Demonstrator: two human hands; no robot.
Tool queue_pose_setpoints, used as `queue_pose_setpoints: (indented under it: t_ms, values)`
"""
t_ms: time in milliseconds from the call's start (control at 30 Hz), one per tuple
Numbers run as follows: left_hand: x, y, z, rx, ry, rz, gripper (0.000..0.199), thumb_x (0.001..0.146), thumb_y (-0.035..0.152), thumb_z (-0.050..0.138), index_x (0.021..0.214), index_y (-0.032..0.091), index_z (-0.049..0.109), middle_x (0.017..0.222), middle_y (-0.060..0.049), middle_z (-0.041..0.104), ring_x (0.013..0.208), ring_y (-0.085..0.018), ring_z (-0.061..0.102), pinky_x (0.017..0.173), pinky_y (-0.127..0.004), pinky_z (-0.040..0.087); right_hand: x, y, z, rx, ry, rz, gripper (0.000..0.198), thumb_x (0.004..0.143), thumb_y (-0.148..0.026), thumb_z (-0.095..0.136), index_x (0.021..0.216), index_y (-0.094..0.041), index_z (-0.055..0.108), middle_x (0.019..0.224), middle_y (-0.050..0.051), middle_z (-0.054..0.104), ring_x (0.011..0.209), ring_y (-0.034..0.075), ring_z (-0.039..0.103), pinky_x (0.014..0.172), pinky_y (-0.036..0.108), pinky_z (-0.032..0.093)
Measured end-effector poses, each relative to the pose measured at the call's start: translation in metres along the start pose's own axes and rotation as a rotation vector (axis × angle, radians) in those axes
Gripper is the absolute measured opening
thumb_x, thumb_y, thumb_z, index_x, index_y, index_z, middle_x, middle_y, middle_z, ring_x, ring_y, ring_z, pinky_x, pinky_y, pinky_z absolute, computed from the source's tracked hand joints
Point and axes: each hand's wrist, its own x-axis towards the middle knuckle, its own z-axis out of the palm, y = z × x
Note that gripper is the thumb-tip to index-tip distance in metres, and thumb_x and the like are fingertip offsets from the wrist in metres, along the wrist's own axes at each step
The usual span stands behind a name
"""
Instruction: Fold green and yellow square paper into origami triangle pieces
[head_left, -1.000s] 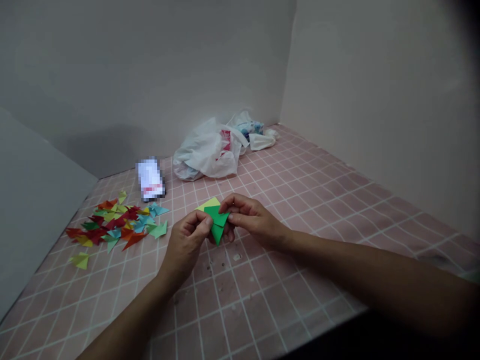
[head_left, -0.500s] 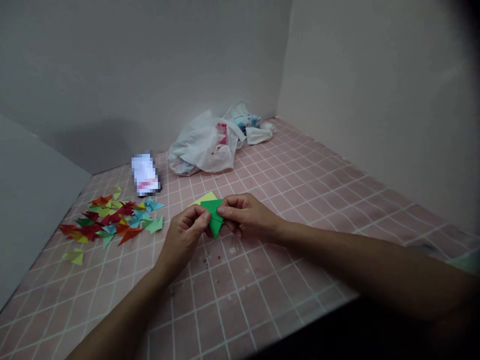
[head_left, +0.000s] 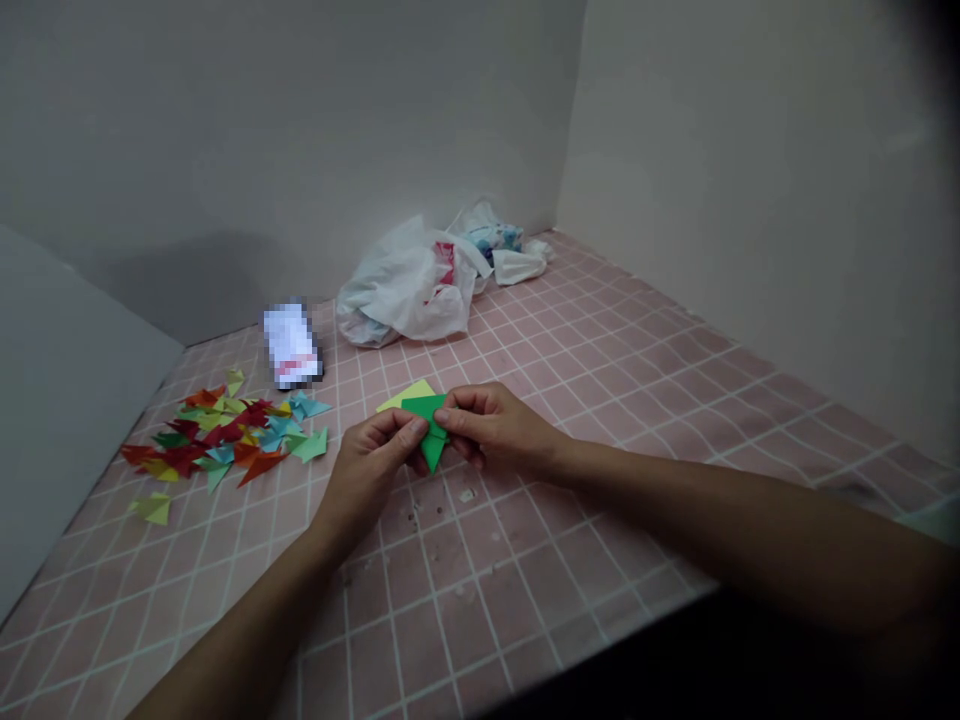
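Since a second ago, our right hand (head_left: 504, 428) has shifted inward onto the folded green paper (head_left: 435, 448), just below and left of the frame's centre. Its fingers and our left hand's (head_left: 375, 452) pinch opposite sides, so we judge a fold is being worked.

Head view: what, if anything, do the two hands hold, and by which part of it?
A folded green paper piece tapering to a point. The left hand has its grip at the left side, the right hand at the upper right.
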Motion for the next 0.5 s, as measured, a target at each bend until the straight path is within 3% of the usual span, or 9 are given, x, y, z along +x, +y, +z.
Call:
queue_pose_setpoints:
  t_ms: [500]
  values:
    - [-0.0029,0.0067,0.0080,0.017,0.038,0.005,0.025,0.082,0.037,0.070,0.069,0.016,0.066,0.059,-0.001,0.065,0.054,-0.012,0.056,0.055,-0.024,0.045,0.0006,0.0033,-0.0005,-0.011,0.013,-0.019,0.029,0.089,-0.036,0.064,0.069,-0.018,0.053,0.050,-0.007,0.052,0.038,0.005,0.045,0.037,0.016,0.037]
